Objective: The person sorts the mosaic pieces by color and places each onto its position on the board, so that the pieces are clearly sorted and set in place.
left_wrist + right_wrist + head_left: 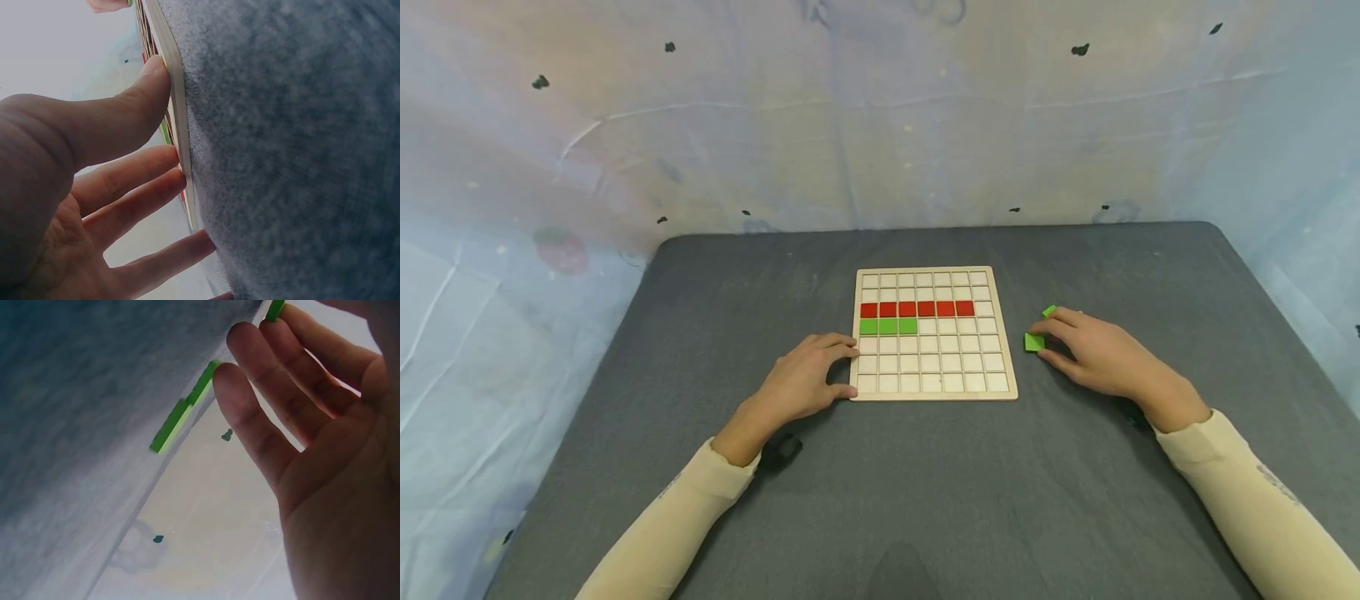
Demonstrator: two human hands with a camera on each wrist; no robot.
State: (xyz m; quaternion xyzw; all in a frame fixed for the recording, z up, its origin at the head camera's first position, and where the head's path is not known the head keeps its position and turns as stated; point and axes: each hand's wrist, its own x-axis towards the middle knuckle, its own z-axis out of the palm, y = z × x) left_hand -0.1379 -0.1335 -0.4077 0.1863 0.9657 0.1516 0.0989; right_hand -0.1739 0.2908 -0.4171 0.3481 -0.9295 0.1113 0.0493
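A pale wooden grid board [931,395] lies flat on the table. One row holds several red tiles [907,309]; the row nearer the person has three green tiles [888,326] at its left end. My left hand [801,379] rests against the board's left edge, thumb by the near corner and fingers relaxed, as the left wrist view also shows along the board's side [178,94]. To the right of the board, my right hand [1101,354] pinches a green tile [1034,342] between thumb and finger. Two more green tiles [170,427] lie just beyond its fingers, partly hidden in the head view.
The dark grey table [895,483] carries the board near its middle. A pale printed curtain [850,125] hangs behind the table and along its sides. Beneath the left wrist shows a black device [782,450].
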